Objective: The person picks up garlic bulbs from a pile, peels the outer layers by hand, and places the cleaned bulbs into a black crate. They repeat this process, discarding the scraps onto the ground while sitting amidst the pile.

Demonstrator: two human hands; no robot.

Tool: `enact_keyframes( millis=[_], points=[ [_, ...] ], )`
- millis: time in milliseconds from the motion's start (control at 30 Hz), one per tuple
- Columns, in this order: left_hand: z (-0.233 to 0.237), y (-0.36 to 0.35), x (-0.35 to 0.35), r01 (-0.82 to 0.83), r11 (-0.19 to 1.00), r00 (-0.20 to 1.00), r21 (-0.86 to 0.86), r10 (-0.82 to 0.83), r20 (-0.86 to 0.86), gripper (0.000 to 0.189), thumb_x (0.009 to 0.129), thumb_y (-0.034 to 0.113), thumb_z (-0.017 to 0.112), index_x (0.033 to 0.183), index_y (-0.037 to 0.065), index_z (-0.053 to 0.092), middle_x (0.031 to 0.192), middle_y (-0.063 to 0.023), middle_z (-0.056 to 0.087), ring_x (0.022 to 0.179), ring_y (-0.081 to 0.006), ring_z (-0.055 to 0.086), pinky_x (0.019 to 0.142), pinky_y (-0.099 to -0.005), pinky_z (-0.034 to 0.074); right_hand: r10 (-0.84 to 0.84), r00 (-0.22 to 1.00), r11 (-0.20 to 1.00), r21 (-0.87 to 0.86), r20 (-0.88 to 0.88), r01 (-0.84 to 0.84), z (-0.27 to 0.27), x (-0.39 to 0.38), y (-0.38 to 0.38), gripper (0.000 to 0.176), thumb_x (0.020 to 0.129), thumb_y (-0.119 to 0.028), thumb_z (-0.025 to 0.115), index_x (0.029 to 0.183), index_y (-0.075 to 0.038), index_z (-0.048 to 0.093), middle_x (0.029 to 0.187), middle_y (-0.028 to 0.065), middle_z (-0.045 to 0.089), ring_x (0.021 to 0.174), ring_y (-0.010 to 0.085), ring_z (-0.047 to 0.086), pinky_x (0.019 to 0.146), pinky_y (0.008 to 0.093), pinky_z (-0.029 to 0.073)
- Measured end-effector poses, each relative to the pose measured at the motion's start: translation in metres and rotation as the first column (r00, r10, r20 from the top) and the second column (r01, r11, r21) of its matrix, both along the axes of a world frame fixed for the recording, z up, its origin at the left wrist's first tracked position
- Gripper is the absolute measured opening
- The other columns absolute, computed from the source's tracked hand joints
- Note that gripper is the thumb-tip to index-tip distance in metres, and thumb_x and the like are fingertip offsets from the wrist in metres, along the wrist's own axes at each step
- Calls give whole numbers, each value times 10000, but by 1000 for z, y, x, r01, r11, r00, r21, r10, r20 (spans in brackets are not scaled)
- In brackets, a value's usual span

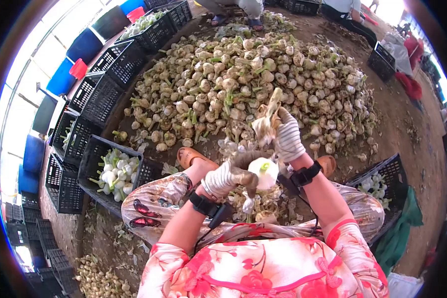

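My left hand (224,178), in a striped work glove with dirty fingertips, is closed around a peeled white garlic bulb (266,173) with a short green stub of stem. Up and to the right, my right hand (289,139), gloved the same way, grips a dry brown garlic husk (267,121) with a stalk pointing up. Loose peelings (278,206) lie on the ground between my legs, below the hands. Beyond them spreads a large heap of unpeeled garlic (223,87).
A black crate of cleaned white bulbs (118,174) stands at my left knee, and another crate (395,179) at my right. Black crates (97,99) and blue barrels (84,45) line the left wall. Other people (233,7) are at the far side.
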State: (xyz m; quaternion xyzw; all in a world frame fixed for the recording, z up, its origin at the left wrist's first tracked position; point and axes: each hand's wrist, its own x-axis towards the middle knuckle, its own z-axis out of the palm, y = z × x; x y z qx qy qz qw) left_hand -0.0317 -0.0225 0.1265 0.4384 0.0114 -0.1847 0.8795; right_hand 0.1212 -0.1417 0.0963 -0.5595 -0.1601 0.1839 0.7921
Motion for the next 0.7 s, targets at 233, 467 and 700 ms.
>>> enact_keyframes(
  millis=[233, 467, 700],
  points=[
    [-22, 23, 6, -481, 863, 877, -155, 472, -94, 621, 668, 252, 594, 1223, 51, 403, 1009, -72, 558, 816, -153, 570, 589, -271, 518, 288, 919, 721, -693, 268, -24, 0, -2, -30, 279, 773, -185, 595, 996, -16, 580, 864, 104, 623, 688, 232, 596, 590, 295, 463],
    [-21, 27, 13, -280, 960, 960, 1, 280, -25, 629, 678, 195, 556, 1268, 69, 375, 1049, -82, 553, 869, -173, 571, 607, -287, 510, 461, 879, 867, -273, 120, -417, 28, -23, -23, 370, 759, -153, 664, 1067, -5, 522, 840, 53, 584, 756, 121, 526, 689, 256, 451],
    [-34, 22, 17, -492, 869, 870, 53, 493, -8, 459, 788, 96, 529, 1233, 75, 422, 1031, -73, 573, 811, -166, 584, 577, -290, 516, 192, 970, 944, -300, 152, -140, 1, -45, -10, 132, 763, -14, 612, 882, -2, 556, 751, 21, 575, 668, 65, 483, 599, 212, 431]
  ],
)
